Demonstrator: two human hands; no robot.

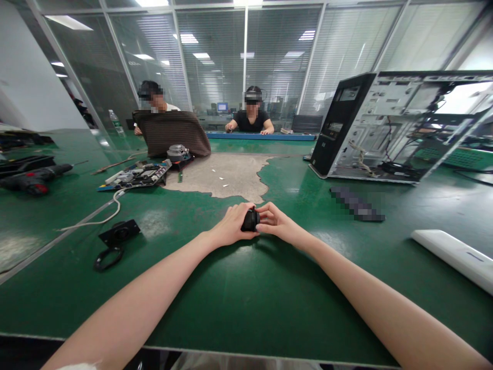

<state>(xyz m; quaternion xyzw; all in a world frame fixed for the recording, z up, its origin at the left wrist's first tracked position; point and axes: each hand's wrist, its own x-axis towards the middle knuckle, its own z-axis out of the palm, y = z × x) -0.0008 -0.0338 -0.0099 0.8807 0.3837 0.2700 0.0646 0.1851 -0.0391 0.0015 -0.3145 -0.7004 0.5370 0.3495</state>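
Observation:
Between my two hands, over the middle of the green table, is a small black rounded object (250,220); its exact kind cannot be made out. My left hand (232,225) wraps around its left side, thumb below and fingers along the top. From the right, my right hand (278,224) grips it with bent fingers and thumb. Fingers cover part of the object. To the left lie a black rectangular part with a round centre (119,233) and a black ring (109,258).
An open computer case (364,128) stands at the right, near a blurred-out dark item (356,203) and a white device (456,256). On the left are a circuit board (134,176), a white cable (111,218) and a power drill (34,177). Two people sit across the table.

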